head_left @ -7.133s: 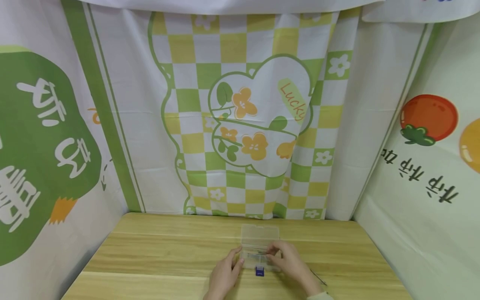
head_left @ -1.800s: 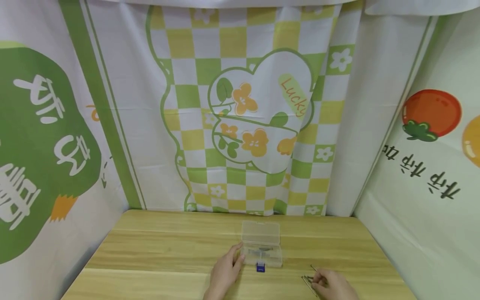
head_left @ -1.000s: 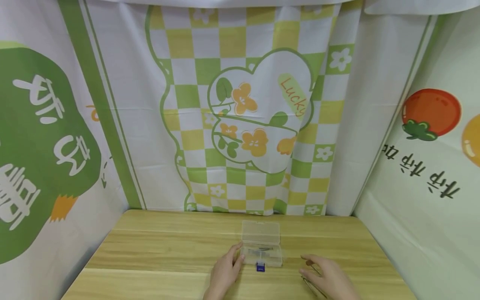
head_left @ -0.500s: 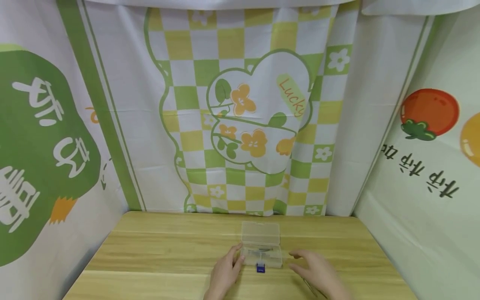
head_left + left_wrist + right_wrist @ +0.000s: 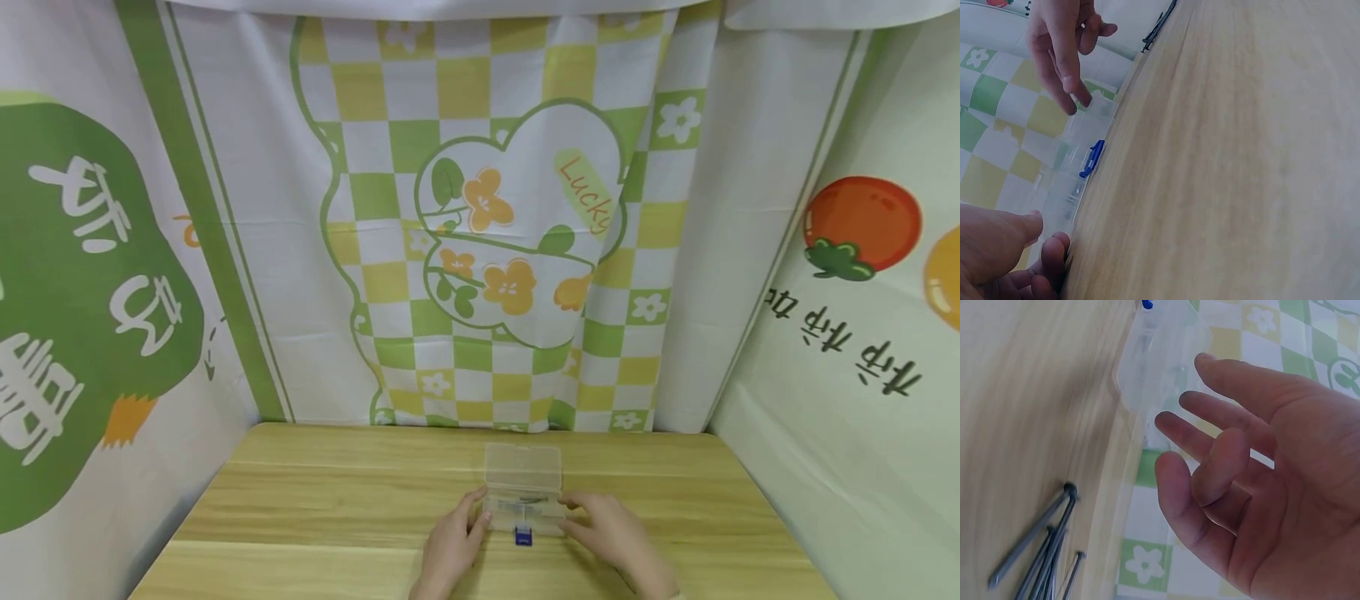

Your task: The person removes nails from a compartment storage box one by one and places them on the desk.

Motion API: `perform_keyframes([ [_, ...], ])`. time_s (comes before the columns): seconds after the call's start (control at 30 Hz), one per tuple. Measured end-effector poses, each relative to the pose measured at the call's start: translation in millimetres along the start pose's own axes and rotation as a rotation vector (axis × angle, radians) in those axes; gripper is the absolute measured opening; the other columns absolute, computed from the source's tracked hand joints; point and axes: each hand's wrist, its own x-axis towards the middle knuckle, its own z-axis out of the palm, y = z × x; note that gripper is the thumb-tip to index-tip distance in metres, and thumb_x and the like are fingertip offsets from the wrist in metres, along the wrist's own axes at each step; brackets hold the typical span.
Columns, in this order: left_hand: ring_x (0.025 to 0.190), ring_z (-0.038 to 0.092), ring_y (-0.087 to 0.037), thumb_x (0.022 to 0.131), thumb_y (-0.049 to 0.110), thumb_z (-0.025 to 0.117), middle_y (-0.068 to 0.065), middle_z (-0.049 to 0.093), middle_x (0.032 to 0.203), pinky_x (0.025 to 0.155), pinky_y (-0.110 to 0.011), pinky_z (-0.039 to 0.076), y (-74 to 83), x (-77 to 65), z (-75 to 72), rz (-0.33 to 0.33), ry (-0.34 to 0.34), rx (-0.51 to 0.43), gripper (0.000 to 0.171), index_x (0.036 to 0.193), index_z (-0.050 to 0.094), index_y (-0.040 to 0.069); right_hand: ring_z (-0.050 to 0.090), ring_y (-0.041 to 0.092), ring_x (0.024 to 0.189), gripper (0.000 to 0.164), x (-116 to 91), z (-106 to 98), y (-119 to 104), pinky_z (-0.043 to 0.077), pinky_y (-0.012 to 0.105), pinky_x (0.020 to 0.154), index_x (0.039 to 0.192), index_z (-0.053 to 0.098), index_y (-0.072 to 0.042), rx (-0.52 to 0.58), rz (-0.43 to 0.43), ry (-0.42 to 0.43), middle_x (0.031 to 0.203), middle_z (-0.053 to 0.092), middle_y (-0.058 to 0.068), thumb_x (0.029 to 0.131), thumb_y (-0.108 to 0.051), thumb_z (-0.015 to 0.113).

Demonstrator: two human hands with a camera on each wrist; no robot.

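Observation:
A clear plastic box [image 5: 506, 518] with a blue latch [image 5: 523, 536] at its front sits on the table, its lid [image 5: 522, 467] folded back. A few thin dark pieces [image 5: 534, 500] lie inside. My left hand [image 5: 450, 546] holds the box's left end between thumb and fingers. At the right end is my right hand [image 5: 607, 525], fingers loosely spread and nothing held; in the right wrist view, the hand [image 5: 1285, 469] appears just short of the box [image 5: 1154, 369]. Several steel nails [image 5: 1044, 550] lie on the table beside it, mostly hidden by the right forearm in the head view.
The wooden table [image 5: 315, 500] is bounded at the back by a checked cloth [image 5: 517, 375] and at the sides by printed cloth walls [image 5: 825, 467]. The raised lid stands behind the box, on the cloth's side.
The right hand was in the box, then over the nails at the right, where it let go of one. It has since come left to the box. The left hand has stayed.

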Motion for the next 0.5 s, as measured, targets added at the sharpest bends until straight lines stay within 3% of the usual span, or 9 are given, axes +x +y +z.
perform_keyframes([
  [0.23,0.047,0.036,-0.002,0.105,0.026,0.067,0.015,0.045,0.061,0.045,-0.023,0.03,-1.9,-0.7,-0.2,0.032,0.024,0.0,0.039,0.143,0.065,0.013,0.072,0.038,0.1,0.029,13,8,-10,0.058,0.058,0.081,0.119,0.076,-0.005,-0.041,-0.015,0.041,0.11,0.076,0.014,0.094,-0.019,0.081],
  [0.5,0.047,0.035,-0.001,0.105,0.026,0.067,0.015,0.044,0.061,0.045,-0.023,0.029,-3.0,-0.5,-0.6,0.036,0.033,-0.001,0.039,0.143,0.065,0.015,0.072,0.037,0.099,0.024,28,17,-14,0.059,0.056,0.08,0.114,0.076,-0.005,-0.042,-0.047,0.002,0.11,0.076,0.014,0.091,-0.01,0.081],
])
